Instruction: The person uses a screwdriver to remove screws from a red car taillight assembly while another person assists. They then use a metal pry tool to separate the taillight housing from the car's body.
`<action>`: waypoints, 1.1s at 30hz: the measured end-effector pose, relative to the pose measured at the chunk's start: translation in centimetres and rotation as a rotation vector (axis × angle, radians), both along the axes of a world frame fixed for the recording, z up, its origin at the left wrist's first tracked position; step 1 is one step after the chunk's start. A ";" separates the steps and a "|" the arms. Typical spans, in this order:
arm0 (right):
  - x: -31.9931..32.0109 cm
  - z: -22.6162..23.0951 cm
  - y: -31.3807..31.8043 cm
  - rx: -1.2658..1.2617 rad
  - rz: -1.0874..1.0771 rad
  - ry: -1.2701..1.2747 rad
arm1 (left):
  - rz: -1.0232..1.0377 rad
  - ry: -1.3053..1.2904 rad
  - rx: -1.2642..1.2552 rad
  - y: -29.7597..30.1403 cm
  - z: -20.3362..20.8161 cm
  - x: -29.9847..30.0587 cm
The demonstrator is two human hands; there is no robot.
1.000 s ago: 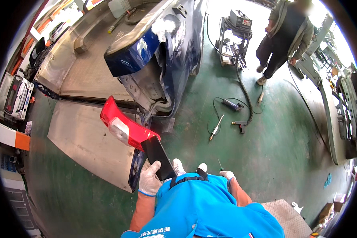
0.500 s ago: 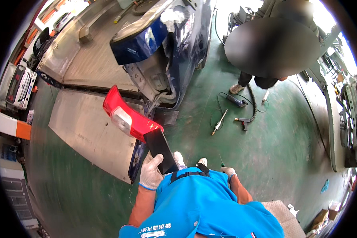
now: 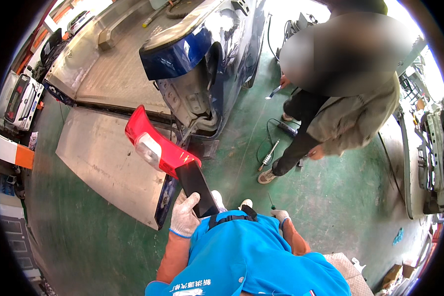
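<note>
My left hand [image 3: 185, 213], in a white work glove, grips the black lower part of a tail light [image 3: 155, 145]. Its red and clear lens slants up and to the left, over the lowered tailgate [image 3: 111, 167]. Down by my right side, my gloved right hand [image 3: 280, 215] is closed round the handle of a screwdriver [image 3: 272, 201], its thin shaft pointing away from me. Beyond the tail light stands the blue rear corner of a truck bed [image 3: 175, 54], with bare metal and an open recess [image 3: 190, 101] below the blue panel.
A co-worker [image 3: 350, 118] stands ahead to the right, one hand holding a small tool [image 3: 273, 92]. On the green floor beside that person lie a power tool [image 3: 286, 129] and a slim metal tool [image 3: 269, 155]. Vehicle panels [image 3: 409, 163] line the right side.
The co-worker has stepped closer and to the left, now partly covering the floor tools. My left hand keeps its hold on the tail light; more of the screwdriver shows at my right hand.
</note>
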State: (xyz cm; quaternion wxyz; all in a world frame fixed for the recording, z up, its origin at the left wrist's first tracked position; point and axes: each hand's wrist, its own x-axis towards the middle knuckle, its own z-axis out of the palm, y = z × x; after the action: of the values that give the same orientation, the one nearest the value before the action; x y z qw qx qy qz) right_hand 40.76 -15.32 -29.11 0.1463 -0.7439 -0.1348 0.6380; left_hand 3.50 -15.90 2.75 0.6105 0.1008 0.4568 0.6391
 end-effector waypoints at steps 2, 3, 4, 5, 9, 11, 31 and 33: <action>1.3 -2.2 -0.4 0.132 0.259 -0.024 | -0.006 -0.004 -0.009 0.4 0.4 0.2; 2.6 -4.6 -0.9 0.204 0.414 -0.064 | -0.010 -0.008 -0.012 0.6 0.7 0.3; 3.7 -7.0 -1.2 0.282 0.565 -0.113 | -0.024 -0.003 -0.003 0.7 1.0 0.3; 5.2 -9.4 -1.6 0.367 0.737 -0.197 | -0.044 -0.004 0.012 0.9 1.3 0.3; 3.5 -7.4 -0.8 0.381 1.285 -0.358 | -0.039 0.073 0.013 0.4 2.2 0.1; 3.5 -6.8 -0.9 0.442 1.409 -0.424 | -0.066 0.048 0.018 0.6 2.3 0.0; 3.4 -0.8 -0.3 0.492 1.716 -0.412 | 0.054 -0.155 0.040 2.0 0.1 -1.2; 3.7 -0.9 -0.1 0.260 1.418 -0.257 | 0.034 -0.165 0.066 2.2 -1.4 -1.8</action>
State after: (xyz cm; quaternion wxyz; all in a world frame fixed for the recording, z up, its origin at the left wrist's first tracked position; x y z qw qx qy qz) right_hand 44.45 -15.42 -29.97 -0.2318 -0.5234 -0.6747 0.4659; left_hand 1.75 -13.70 1.35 0.6315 0.0601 0.3852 0.6702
